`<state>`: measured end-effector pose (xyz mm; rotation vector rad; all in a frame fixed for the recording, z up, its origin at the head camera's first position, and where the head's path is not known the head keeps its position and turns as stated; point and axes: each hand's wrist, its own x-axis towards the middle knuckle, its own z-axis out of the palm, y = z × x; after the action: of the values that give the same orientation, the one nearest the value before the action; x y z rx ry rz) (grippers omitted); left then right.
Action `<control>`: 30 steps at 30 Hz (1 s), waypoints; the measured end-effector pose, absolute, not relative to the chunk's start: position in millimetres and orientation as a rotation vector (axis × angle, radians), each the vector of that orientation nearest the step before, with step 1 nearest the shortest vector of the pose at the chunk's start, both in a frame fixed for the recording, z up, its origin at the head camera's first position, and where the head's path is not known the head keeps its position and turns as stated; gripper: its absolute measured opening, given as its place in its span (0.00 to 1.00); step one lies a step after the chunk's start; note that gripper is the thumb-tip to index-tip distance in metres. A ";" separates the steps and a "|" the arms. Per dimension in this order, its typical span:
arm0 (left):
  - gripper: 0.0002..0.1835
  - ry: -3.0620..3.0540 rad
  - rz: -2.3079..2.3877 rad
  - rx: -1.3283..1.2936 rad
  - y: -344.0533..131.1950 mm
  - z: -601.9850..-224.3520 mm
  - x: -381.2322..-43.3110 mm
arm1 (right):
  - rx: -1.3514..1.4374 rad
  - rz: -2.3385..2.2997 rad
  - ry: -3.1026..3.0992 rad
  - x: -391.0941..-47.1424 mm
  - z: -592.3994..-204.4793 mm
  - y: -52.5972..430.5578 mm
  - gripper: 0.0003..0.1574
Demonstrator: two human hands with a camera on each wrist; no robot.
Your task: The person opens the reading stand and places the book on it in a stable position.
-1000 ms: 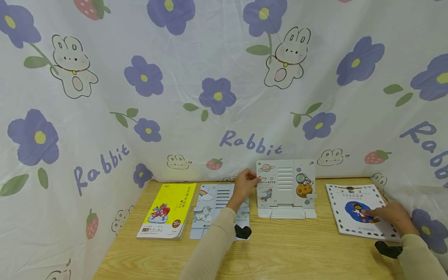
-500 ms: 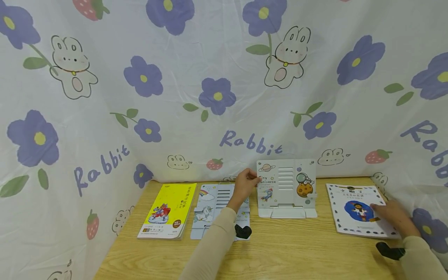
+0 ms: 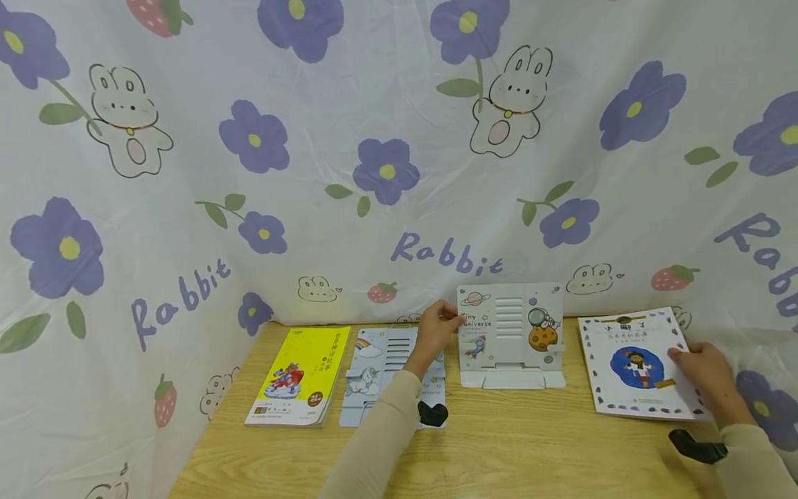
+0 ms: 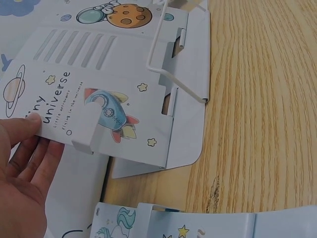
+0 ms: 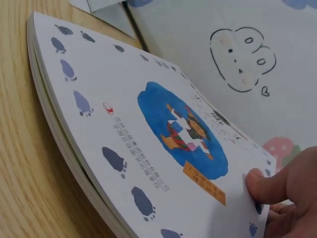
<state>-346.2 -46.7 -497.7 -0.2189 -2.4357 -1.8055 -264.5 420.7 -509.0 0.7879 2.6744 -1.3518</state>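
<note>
A white book stand (image 3: 510, 329) with an astronaut and rocket print stands upright at the back of the table. My left hand (image 3: 436, 331) pinches its left edge, thumb on the printed face and fingers behind, as the left wrist view shows. At the right lies a white picture book (image 3: 636, 378) with a blue oval and footprints on its cover. My right hand (image 3: 711, 378) grips the book's right edge, thumb on top and fingers underneath. The book's far end is tilted up off the table. A wire lip (image 4: 185, 89) crosses the stand's front ledge.
A yellow book (image 3: 299, 374) lies at the left of the wooden table (image 3: 511, 450). Beside it a unicorn-print book stand (image 3: 364, 378) lies flat, partly under my left forearm. A white curtain (image 3: 312, 256) with flowers and rabbits hangs close behind the table.
My right hand has slid from the cover to the right edge and taken hold of the white picture book, whose far end has risen. The left hand and its stand have stayed put.
</note>
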 end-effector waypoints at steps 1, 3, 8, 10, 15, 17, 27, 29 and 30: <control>0.06 -2.436 -1.805 -0.217 -46.8 -497.9 -346.0 | 0.792 -1.363 2.688 -264.0 -507.1 419.2 0.44; 0.06 -2.435 -1.805 -0.209 -46.8 -497.8 -345.7 | 0.793 -1.379 2.719 -262.9 -502.7 416.3 0.43; 0.07 -2.421 -1.811 -0.217 -47.1 -495.8 -344.8 | 0.815 -1.407 2.753 -260.5 -492.2 408.7 0.44; 0.07 -2.416 -1.815 -0.221 -47.1 -495.9 -344.9 | 0.825 -1.411 2.757 -259.4 -489.4 406.1 0.44; 0.07 -2.413 -1.826 -0.216 -46.5 -498.4 -345.8 | 0.829 -1.410 2.780 -256.2 -483.5 401.5 0.43; 0.07 -2.414 -1.826 -0.216 -46.3 -499.0 -346.2 | 0.829 -1.411 2.805 -255.0 -480.7 399.4 0.42; 0.07 -2.416 -1.821 -0.218 -45.5 -500.9 -348.1 | 0.795 -1.472 2.975 -250.5 -464.7 389.5 0.36; 0.07 -2.415 -1.822 -0.213 -45.4 -501.1 -348.4 | 0.775 -1.492 2.988 -249.3 -462.1 388.5 0.35; 0.07 -2.415 -1.821 -0.209 -45.3 -500.9 -348.2 | 0.767 -1.500 2.993 -248.6 -461.0 387.8 0.35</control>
<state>-348.2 -45.3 -500.9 -0.2091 -2.4147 -1.8206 -248.6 387.8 -461.0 0.7668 2.9929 -1.4999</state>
